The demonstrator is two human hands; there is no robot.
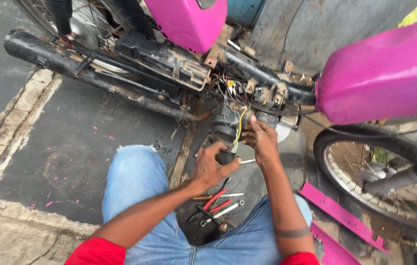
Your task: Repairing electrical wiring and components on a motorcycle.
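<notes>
Head view, looking down over blue-jeaned knees [139, 181] at a stripped motorcycle [169, 64] with bright pink bodywork, parked on a dark, cracked pavement [66, 147]. Left hand [212, 167] raised under the frame, fingers [228, 164] curled tight around a small black part [225, 157], thumb pressed along its side. Right hand [262, 140] just beside it and slightly higher, fingers [252, 135] pinched close at a yellow wire [240, 122] hanging from the tangle of wiring [233, 88] below the frame; hard to tell whether the wire is truly gripped or only touched. Black part and yellow wire both held in the air between the knees and the engine area, near the middle of the frame. Down on the pavement, between the legs, a scatter of tools: red-handled pliers [215, 201], a silver spanner [223, 212] and a screwdriver [211, 216]. Rusty black exhaust pipe [61, 59] running along the upper left, spoked rear wheel [86, 24] behind it. Front wheel [375, 172] at right, under the pink tank [385, 73]. Loose pink panel strips [338, 213] lying on the pavement toward its lower right corner. Red sleeves [95, 252] at the bottom edge.
</notes>
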